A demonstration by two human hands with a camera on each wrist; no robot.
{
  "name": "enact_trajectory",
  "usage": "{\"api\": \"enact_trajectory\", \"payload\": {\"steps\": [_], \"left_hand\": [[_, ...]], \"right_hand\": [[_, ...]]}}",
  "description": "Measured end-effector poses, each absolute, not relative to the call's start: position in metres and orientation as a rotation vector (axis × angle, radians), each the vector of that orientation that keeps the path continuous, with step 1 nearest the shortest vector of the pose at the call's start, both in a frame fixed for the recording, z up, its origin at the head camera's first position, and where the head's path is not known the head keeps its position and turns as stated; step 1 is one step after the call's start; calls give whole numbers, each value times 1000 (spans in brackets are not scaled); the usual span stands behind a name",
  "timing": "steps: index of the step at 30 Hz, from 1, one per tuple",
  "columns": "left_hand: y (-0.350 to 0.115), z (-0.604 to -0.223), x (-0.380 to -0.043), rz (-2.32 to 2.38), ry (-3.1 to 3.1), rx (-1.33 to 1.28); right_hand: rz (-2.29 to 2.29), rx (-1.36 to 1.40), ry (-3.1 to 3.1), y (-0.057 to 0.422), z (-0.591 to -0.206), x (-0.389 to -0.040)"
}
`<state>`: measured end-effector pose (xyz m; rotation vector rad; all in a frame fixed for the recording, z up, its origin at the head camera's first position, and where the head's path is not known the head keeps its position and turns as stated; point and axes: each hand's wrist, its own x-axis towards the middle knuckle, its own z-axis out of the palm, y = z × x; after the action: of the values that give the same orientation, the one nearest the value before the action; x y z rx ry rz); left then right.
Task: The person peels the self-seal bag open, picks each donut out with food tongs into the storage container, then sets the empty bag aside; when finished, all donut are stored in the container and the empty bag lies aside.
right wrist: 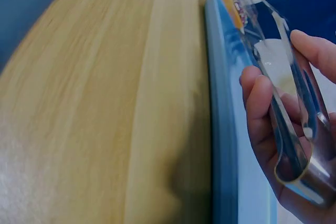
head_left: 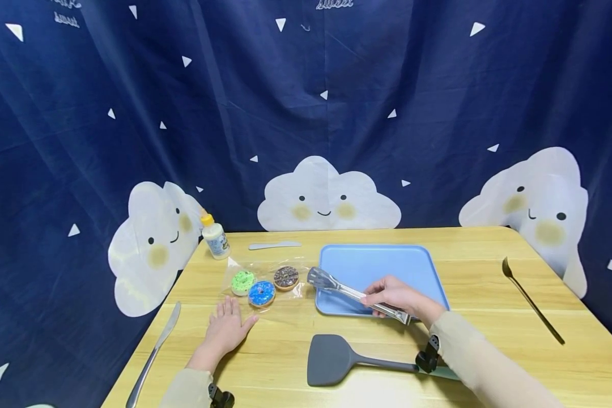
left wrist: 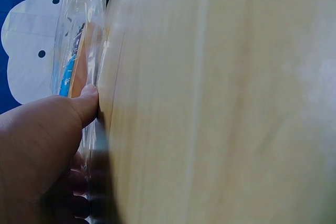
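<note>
Where right-hand fingers [right wrist: 259,97] curl, tongs [head_left: 351,292] lie — inside.

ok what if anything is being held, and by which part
The right hand holds the metal tongs by both arms, between their middle and the bent end. The left hand lies with fingers straight, gripping nothing.

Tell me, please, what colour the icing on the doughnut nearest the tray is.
Dark brown icing, clearest in the head view.

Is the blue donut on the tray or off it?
Off: the blue donut lies left of the tray, table showing between them.
</note>
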<state>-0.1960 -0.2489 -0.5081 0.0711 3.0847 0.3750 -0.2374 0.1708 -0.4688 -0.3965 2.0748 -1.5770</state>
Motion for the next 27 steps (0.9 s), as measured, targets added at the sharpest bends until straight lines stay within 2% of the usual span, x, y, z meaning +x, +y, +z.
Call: {"api": "enact_trajectory", "payload": {"steps": [27], "left_hand": [[-249,-507,-195,387,3073,60]], "right_hand": [[-1630,-300,1969,153,-470,-242]]}}
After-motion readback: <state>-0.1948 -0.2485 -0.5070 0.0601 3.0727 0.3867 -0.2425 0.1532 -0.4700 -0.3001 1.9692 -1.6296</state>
